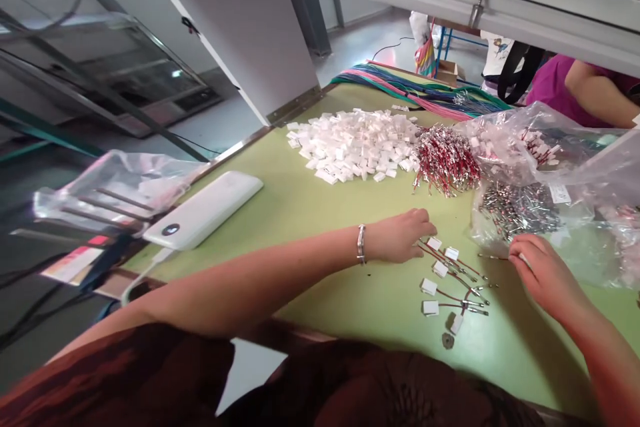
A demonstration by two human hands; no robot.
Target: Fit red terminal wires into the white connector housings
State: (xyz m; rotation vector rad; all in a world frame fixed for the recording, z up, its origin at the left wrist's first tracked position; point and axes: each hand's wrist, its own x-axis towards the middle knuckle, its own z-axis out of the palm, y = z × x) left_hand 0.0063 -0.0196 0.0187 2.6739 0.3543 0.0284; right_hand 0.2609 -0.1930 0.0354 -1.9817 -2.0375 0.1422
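My left hand (403, 237), with a silver bracelet at the wrist, is closed at the upper left of several small white connectors (429, 286) with dark red wires and metal ends. Short wires show at its fingertips. My right hand (543, 273) pinches a thin wire (493, 257) that points left, just below a clear bag of metal-tipped wires (520, 210). The white-connector pieces lie between my hands on the green tabletop (320, 293). A small dark round piece (448, 340) sits below them.
Further back are a heap of white connectors (355, 143), a pile of red wires (447, 159) and long coloured wires (390, 87). A white power bank (205, 209) with a cable lies left. Across the table is a person in purple (550, 90); a shelf hangs above.
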